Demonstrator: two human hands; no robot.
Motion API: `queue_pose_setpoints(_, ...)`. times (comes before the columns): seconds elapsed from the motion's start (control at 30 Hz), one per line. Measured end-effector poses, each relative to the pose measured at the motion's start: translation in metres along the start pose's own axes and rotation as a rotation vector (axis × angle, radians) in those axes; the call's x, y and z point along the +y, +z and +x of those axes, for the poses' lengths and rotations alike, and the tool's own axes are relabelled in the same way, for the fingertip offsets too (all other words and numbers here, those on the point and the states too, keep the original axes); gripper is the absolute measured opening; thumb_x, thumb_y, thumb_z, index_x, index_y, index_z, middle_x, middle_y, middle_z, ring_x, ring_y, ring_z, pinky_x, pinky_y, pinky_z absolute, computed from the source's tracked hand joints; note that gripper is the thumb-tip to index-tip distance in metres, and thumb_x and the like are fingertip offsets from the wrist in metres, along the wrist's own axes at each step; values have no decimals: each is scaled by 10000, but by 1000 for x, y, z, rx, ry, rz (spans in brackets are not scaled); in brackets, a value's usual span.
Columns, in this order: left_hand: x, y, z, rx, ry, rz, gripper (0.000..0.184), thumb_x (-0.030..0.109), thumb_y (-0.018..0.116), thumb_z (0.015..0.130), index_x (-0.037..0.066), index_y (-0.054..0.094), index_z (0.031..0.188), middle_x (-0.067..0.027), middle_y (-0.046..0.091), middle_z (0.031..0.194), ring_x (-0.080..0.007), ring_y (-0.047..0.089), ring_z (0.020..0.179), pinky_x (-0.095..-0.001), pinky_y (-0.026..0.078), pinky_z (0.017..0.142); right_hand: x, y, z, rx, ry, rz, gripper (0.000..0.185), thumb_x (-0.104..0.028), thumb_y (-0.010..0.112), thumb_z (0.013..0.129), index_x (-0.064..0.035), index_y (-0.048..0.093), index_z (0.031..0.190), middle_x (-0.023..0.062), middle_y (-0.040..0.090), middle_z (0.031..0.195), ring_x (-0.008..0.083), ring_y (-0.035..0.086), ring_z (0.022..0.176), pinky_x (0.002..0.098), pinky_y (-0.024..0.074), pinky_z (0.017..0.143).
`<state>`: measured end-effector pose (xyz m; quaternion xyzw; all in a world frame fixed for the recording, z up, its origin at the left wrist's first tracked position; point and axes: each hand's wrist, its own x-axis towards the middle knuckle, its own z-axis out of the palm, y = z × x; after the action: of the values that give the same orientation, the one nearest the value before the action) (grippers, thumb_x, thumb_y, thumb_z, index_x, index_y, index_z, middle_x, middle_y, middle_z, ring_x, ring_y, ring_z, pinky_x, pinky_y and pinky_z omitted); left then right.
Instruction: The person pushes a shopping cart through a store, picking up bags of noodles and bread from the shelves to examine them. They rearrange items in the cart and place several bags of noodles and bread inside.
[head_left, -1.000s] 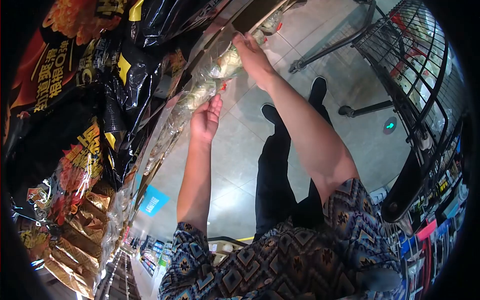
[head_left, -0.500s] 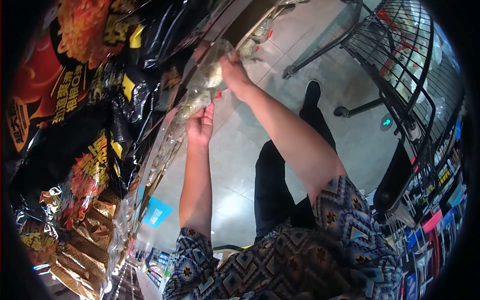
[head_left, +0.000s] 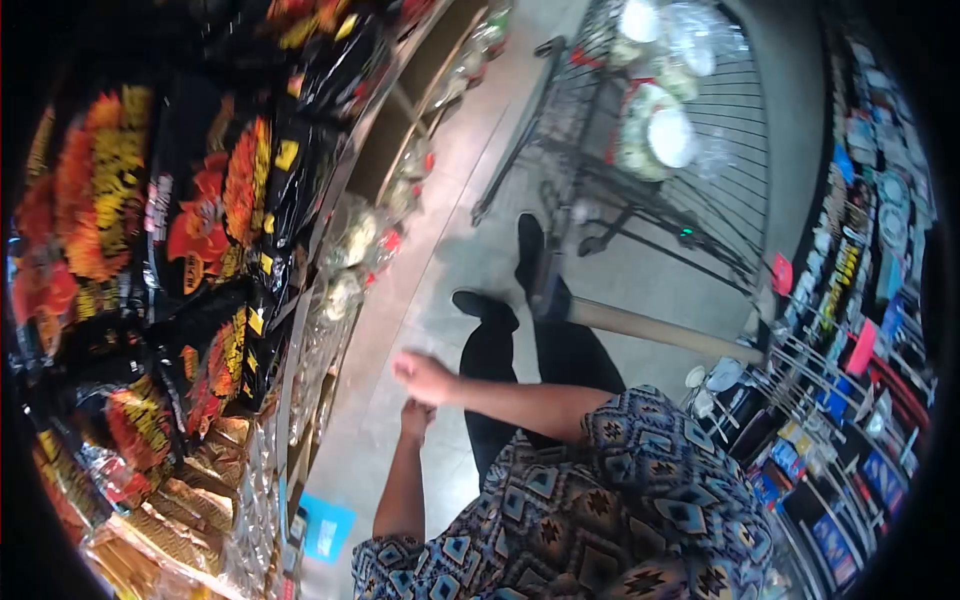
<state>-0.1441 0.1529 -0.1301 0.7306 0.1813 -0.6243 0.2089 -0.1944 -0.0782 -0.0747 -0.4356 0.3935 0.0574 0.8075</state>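
My right hand [head_left: 425, 378] is in front of my body, crossing just above my left. Motion blurs its fingers, and I see no item in it. Just below it, my left hand [head_left: 417, 413] has its fingers curled in, partly covered by the right hand; whatever they may hold is hidden. Both are apart from the shelf edge at the left. Nearest to them there, clear plastic bags [head_left: 345, 292] with pale contents and red closures hang along the shelf front.
Black packs [head_left: 215, 215] with red and yellow print fill the shelf at left, above gold packets [head_left: 190, 490]. A shopping cart [head_left: 640, 225] holding clear bags and white-topped containers [head_left: 670, 138] stands ahead. Hanging goods [head_left: 850, 400] line the right side. A blue sign [head_left: 327, 527] sits low on the left.
Both hands have left the clear bags at the shelf and drawn back together toward my body. The view has shifted, and the cart now shows nearer the middle.
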Motion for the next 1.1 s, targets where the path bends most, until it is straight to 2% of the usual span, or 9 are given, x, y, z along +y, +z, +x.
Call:
queue_pose_setpoints(0.17, -13, -16, -78, 39, -190, 165, 205, 197, 452, 926, 75, 532, 1070, -59, 608, 855, -156, 605, 697, -283, 475, 542, -101, -24, -111, -262, -347, -103, 164, -142, 554, 875, -23, 597, 980, 129, 632, 901, 248, 629, 845, 352, 492, 741)
queue_pose_setpoints(0.27, 9, -22, -85, 66, -85, 99, 223, 212, 473, 920, 82, 527, 1094, -59, 605, 853, -158, 604, 680, -277, 468, 526, -154, -63, -146, -304, -548, -269, 162, -132, 542, 877, -26, 602, 984, 138, 624, 906, 292, 613, 869, 379, 483, 763)
queue_pose_setpoints(0.47, 146, 33, -114, 56, 380, 45, 305, 316, 485, 951, 63, 532, 1114, -71, 622, 947, -159, 613, 779, -272, 497, 647, -241, -161, -209, 185, -903, -453, 171, -169, 548, 874, -45, 634, 955, 148, 621, 892, 323, 598, 864, 420, 482, 780)
queue_pose_setpoints(0.53, 196, 65, -144, 17, 465, 37, 359, 273, 528, 939, 51, 503, 1220, -85, 633, 1011, -166, 620, 845, -287, 496, 716, -255, -196, -221, 290, -863, -532, 183, -150, 559, 882, -7, 624, 976, 150, 619, 919, 311, 601, 881, 389, 479, 805)
queue_pose_setpoints(0.57, 210, 73, -146, -11, 507, 111, 433, 346, 516, 949, 44, 467, 1255, -107, 620, 1094, -198, 623, 927, -329, 488, 805, -256, -215, -222, 369, -850, -530, 178, -148, 563, 878, -5, 629, 961, 152, 624, 910, 304, 608, 867, 383, 484, 792)
queue_pose_setpoints(0.7, 236, 109, -157, -65, 563, 137, 390, 305, 495, 960, 60, 472, 1263, -80, 624, 1071, -184, 622, 917, -321, 487, 794, -245, -305, -207, 601, -689, -509, 196, -174, 569, 870, -5, 639, 939, 168, 644, 888, 312, 627, 829, 386, 498, 759)
queue_pose_setpoints(1.0, 154, 104, -135, 84, 241, 279, 325, 247, 539, 922, 57, 517, 1184, -53, 632, 933, -152, 628, 772, -279, 480, 621, -144, -501, -112, 658, -135, -1040, 263, -200, 577, 794, 25, 620, 925, 248, 634, 957, 411, 601, 918, 461, 467, 856)
queue_pose_setpoints(1.07, 140, 104, -144, 130, 172, 246, 323, 246, 544, 920, 60, 522, 1183, -55, 633, 926, -152, 628, 758, -280, 479, 605, -141, -527, -106, 655, 30, -1393, 241, -144, 558, 758, -13, 644, 941, 211, 638, 999, 337, 609, 973, 433, 467, 850)
queue_pose_setpoints(1.1, 135, 104, -149, 150, 185, 235, 331, 247, 548, 917, 57, 522, 1188, -56, 633, 925, -153, 629, 756, -280, 479, 604, -101, -558, -83, 795, -63, -1561, 261, -142, 571, 744, -45, 646, 975, 175, 642, 1025, 293, 600, 1009, 407, 446, 867)
